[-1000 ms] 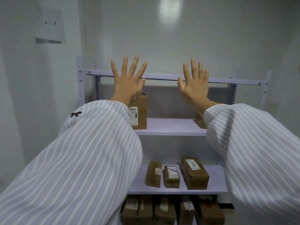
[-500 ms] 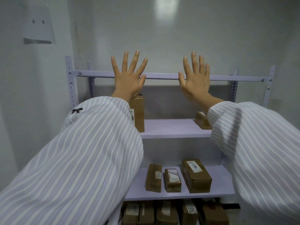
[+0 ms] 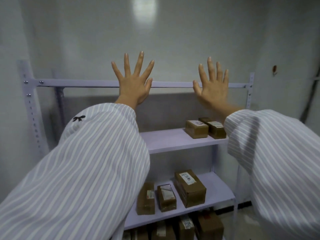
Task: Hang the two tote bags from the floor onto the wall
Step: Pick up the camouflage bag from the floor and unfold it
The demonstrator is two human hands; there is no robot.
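Both hands are up in front of the person, palms out and fingers spread wide: the left hand point(image 3: 133, 85) and the right hand point(image 3: 211, 87) hold nothing at all. Each grip is fully open and empty, raised in front of the top rail of a lilac shelf rack point(image 3: 174, 84); whether they touch that rail I cannot tell. Striped sleeves point(image 3: 90, 161) fill the lower part of the view.

The 2 tote bags are nowhere to be seen from here, and almost no floor shows, only a strip at the lower right. Brown boxes point(image 3: 189, 187) sit on the shelves, nothing more. A small dark fitting point(image 3: 274, 68) on the wall to the right might be a hook, but it is too small to be sure.

So the task looks unstarted. To do this step well, I'd say the person should drop the hands, look down and around for the bags, and take 1 by both straps so it hangs open-side up.
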